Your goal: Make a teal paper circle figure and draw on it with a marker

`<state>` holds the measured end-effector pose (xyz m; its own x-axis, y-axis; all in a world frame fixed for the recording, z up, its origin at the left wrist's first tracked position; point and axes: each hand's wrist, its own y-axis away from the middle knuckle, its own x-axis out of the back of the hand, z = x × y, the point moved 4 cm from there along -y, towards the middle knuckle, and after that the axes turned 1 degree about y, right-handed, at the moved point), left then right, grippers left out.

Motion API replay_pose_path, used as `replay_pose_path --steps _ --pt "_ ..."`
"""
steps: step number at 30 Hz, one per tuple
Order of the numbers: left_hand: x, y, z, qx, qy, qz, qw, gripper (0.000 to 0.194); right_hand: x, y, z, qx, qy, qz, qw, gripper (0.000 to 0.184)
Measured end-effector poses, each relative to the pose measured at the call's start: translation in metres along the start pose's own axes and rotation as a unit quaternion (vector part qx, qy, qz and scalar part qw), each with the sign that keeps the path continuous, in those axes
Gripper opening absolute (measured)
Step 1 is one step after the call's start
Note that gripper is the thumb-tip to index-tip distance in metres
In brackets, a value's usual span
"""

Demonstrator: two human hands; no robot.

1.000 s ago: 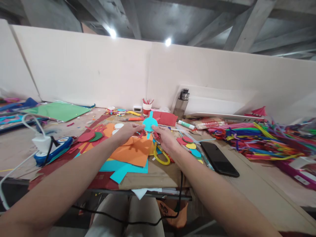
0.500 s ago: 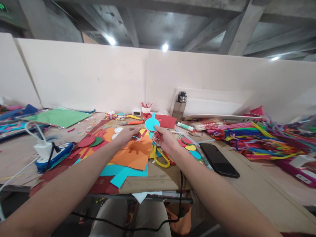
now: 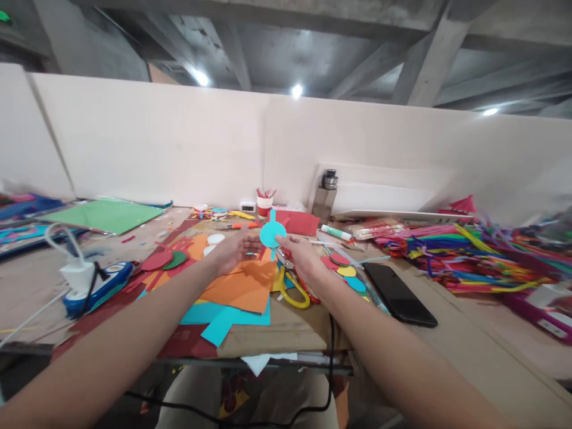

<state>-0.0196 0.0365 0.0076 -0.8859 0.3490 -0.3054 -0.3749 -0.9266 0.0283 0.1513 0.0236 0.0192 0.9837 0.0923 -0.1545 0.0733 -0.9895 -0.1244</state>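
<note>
A light-blue paper disc (image 3: 272, 235) with strips sticking out at its top and bottom is pinched by my right hand (image 3: 300, 253), thumb in front. To its left, my left hand (image 3: 235, 249) has its fingers stretched toward the disc, not visibly gripping it. A pale-blue bit shows by those fingers; whether it is touched I cannot tell. Under the hands lie orange paper sheets (image 3: 243, 289) over blue paper (image 3: 217, 333). Yellow-handled scissors (image 3: 295, 298) rest just below my right hand.
Red and green paper circles (image 3: 175, 260) lie left, blue and yellow ones (image 3: 356, 285) right. A black phone (image 3: 399, 295), a glue stick (image 3: 336, 232), a bottle (image 3: 325, 199) and colourful pipe cleaners (image 3: 465, 256) are on the right. A blue power strip (image 3: 100, 292) sits left.
The disc has shifted slightly left and down in view, facing me more squarely. My left hand's fingers have straightened and come closer to it.
</note>
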Motion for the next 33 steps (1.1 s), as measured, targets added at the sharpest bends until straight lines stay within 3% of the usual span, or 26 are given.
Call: replay_pose_path --steps 3,6,14,19,27,30,33 --pt "-0.009 0.0 0.0 -0.023 -0.018 -0.029 0.999 0.047 -0.004 0.001 0.001 0.002 0.038 -0.026 0.999 0.04" --pt "-0.009 -0.001 -0.001 -0.059 -0.026 -0.007 0.998 0.038 -0.008 0.002 0.003 -0.02 0.061 -0.04 0.997 0.041" --pt "0.008 -0.005 0.003 -0.073 0.046 0.032 0.996 0.03 0.004 -0.001 -0.003 -0.007 0.064 0.042 0.997 0.035" --pt "0.008 -0.005 0.008 -0.074 0.138 0.025 0.987 0.017 0.0 -0.001 -0.004 0.008 0.082 0.014 0.996 0.028" --pt "0.012 -0.004 0.016 -0.091 0.135 0.028 0.986 0.02 -0.003 0.0 -0.003 0.049 0.138 -0.007 0.989 0.023" --pt "0.011 -0.005 0.015 -0.11 0.128 0.012 0.986 0.025 -0.005 0.001 -0.004 0.075 0.161 -0.023 0.984 0.035" --pt "0.007 -0.005 0.012 -0.111 0.131 -0.004 0.985 0.027 -0.014 0.008 -0.008 0.106 0.159 -0.08 0.978 0.054"
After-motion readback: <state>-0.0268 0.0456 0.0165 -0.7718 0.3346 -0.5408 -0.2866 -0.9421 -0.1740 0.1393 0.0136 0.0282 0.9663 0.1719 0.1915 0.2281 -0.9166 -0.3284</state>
